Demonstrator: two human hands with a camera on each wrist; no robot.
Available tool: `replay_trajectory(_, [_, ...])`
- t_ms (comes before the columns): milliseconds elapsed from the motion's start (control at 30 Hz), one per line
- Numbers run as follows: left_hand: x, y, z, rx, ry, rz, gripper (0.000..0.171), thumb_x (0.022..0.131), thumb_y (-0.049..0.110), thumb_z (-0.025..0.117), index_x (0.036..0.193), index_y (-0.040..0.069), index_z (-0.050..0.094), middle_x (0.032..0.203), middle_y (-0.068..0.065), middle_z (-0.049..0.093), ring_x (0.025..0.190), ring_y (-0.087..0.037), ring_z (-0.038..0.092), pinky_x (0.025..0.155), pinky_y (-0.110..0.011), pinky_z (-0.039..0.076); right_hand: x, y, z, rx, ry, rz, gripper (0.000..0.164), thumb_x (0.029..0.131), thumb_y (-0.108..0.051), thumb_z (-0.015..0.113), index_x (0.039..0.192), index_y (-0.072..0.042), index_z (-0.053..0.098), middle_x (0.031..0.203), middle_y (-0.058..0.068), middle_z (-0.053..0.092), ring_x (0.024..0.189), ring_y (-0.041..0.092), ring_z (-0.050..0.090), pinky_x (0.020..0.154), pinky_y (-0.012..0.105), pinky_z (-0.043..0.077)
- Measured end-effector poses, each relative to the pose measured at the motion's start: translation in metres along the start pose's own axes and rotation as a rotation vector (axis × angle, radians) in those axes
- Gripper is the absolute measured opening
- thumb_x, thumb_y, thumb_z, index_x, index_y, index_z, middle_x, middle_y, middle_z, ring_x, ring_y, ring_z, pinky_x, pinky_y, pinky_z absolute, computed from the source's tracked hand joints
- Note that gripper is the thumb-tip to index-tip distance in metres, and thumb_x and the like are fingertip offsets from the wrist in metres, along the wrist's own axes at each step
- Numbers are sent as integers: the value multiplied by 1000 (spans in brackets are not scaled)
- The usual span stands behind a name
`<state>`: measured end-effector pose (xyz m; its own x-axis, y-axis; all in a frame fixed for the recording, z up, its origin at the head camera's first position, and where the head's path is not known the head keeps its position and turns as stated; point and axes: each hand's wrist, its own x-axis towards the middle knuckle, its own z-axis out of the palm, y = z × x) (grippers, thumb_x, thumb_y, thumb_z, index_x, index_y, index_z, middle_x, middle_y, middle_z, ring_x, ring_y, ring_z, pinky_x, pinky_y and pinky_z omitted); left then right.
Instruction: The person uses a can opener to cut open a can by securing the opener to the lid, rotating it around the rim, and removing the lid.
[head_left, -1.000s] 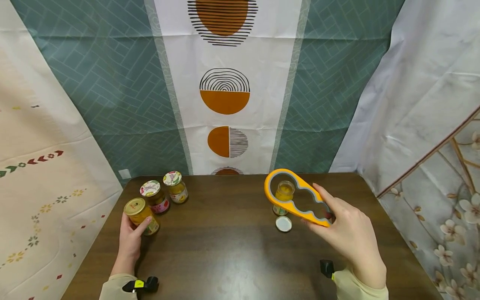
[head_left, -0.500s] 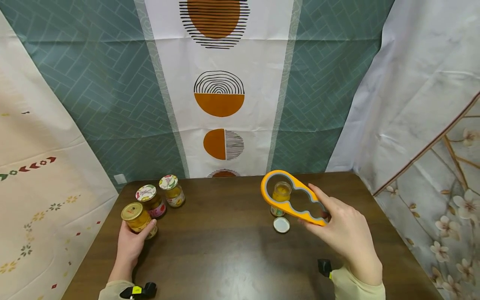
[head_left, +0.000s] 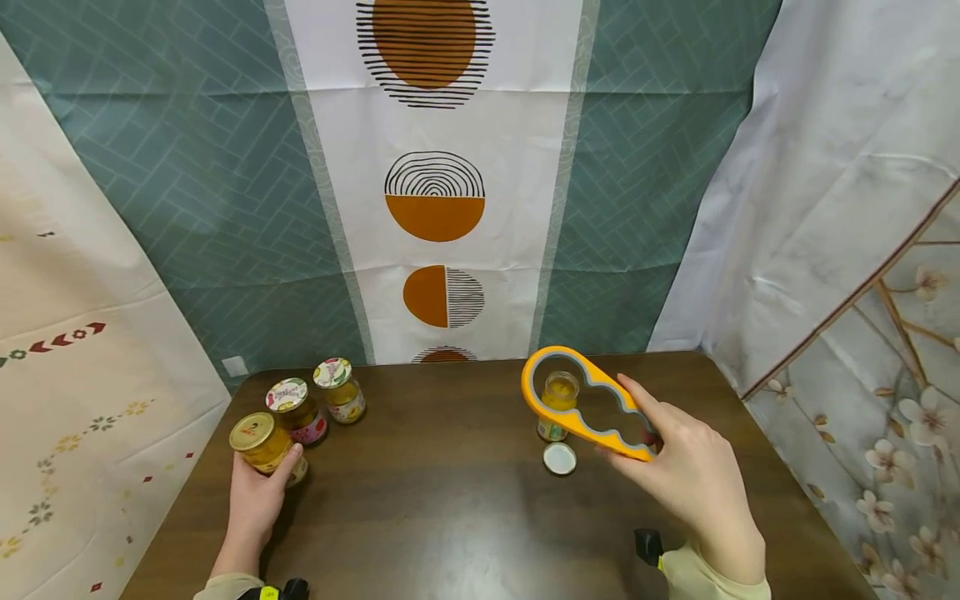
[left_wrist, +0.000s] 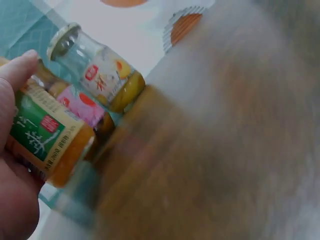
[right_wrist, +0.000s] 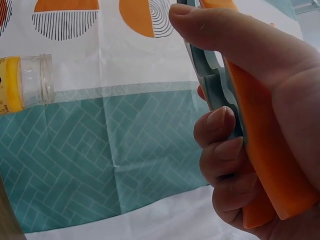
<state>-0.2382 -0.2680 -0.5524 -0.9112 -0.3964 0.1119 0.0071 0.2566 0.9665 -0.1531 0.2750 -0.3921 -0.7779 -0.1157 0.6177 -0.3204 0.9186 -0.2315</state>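
Observation:
At the left of the table, my left hand (head_left: 253,502) holds a glass jar (head_left: 264,448) with a gold lid, thumb on its near side and fingers round the far side. Its green and cream label (left_wrist: 46,131) and orange contents show in the left wrist view. My right hand (head_left: 693,467) grips the handle end of an orange jar opener (head_left: 542,407) with a grey scalloped inner edge, held up over the table. Behind the opener's loop stands a lidless jar (head_left: 561,392) with yellow contents. A loose lid (head_left: 559,459) lies in front of that jar, pale side up.
Beside the held jar stand a jar with a pink label (head_left: 306,427) and a jar with a white label (head_left: 347,404), both lidded. The brown table (head_left: 442,483) ends at a patterned cloth (head_left: 442,300) at the back. Cloths also hang on both sides.
The head view has shifted a little, so the table sits lower in it. My left hand and its jar have moved slightly left against the neighbouring jars. The right hand keeps its grip.

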Motion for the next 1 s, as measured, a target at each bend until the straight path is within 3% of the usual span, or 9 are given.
replay_trajectory(133, [-6, 19, 2, -40, 80, 81, 65, 89, 15, 74, 141, 15, 35, 122, 3, 47, 111, -11, 50, 87, -7, 40, 1, -2, 0, 3, 23, -11, 88, 60, -49, 87, 140, -32, 55, 67, -16, 47, 57, 4, 45, 45, 31, 40])
replay_trajectory(233, [-14, 39, 10, -45, 86, 188, 63, 87, 9, 75, 138, 13, 40, 115, 3, 53, 105, -9, 54, 86, -8, 41, 1, -4, 1, 15, 18, -2, 88, 59, -49, 88, 140, -32, 55, 67, -16, 46, 57, 4, 45, 45, 31, 39])
replay_trajectory(333, [-28, 66, 29, -97, 27, 315, 59, 84, -1, 75, 134, 6, 44, 109, -3, 59, 98, -11, 59, 84, -10, 45, 1, -7, 3, 30, 2, 10, 89, 59, -49, 88, 139, -33, 55, 67, -16, 46, 56, 4, 44, 46, 31, 39])
replay_trajectory(433, [-49, 102, 57, -155, -57, 414, 54, 80, -9, 75, 127, -3, 48, 103, -12, 64, 92, -12, 63, 80, -13, 50, 0, -10, 6, 48, -10, 9, 88, 59, -50, 88, 139, -34, 55, 67, -16, 47, 56, 4, 44, 48, 30, 39])
replay_trajectory(567, [-81, 139, 102, -207, -168, 476, 42, 75, -14, 74, 111, -8, 54, 92, -18, 67, 80, -12, 65, 71, -18, 53, -2, -13, 9, 76, -20, -14, 87, 61, -49, 87, 140, -34, 54, 68, -17, 48, 57, 2, 45, 49, 28, 41])
replay_trajectory(800, [-111, 137, 185, -269, -384, 485, 41, 72, 0, 77, 108, 8, 59, 87, -7, 68, 75, -18, 65, 66, -35, 57, -2, -16, 10, 111, -32, -26, 86, 62, -46, 88, 139, -36, 54, 69, -17, 49, 59, 1, 46, 50, 27, 42])
replay_trajectory(1000, [-130, 140, 220, -327, -522, 576, 51, 65, -1, 71, 113, 13, 60, 89, -3, 66, 72, -16, 60, 61, -33, 55, -1, -21, 11, 131, -78, -62, 85, 63, -46, 87, 140, -38, 52, 69, -19, 48, 59, -1, 46, 50, 25, 41])
